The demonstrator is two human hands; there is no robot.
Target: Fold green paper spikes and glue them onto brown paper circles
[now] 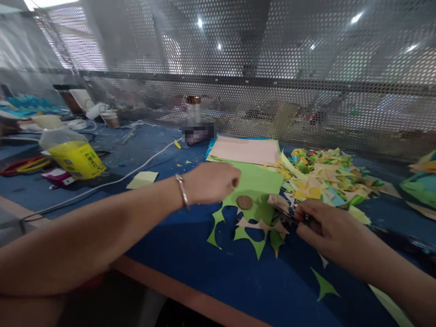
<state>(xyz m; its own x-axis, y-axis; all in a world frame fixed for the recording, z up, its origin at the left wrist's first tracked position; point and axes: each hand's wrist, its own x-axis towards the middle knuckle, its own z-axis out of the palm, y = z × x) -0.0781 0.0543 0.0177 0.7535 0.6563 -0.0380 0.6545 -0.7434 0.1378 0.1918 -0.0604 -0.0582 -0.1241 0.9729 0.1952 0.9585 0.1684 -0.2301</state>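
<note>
The right grip [318, 222] is holding a dark tool [291, 215], probably scissors, with fingers curled in around it; a buff piece [278, 202] is showing at its far end. The left grip [214, 182] is hanging over or resting on the left of a green sheet [262, 179], fingers folded inward; whether it is holding anything cannot be told. The sheet is lying on the desk [184, 254] between the grips, bearing a buff disc [244, 202]. Both are likely light, thin and easily creased; a pinch at the edge should be suiting each. Notched offcuts [252, 236] are lying just nearer, and a heap of scraps [327, 175] is spreading rightward. Pink paper [245, 149] is lying behind the sheet. Farther out, a yellow-labelled bottle [75, 156] is occupying the left, a cup [111, 118] is standing behind it, and a gold-capped flask [193, 111] is standing by the mesh [153, 95]; their contents cannot be made out.
</note>
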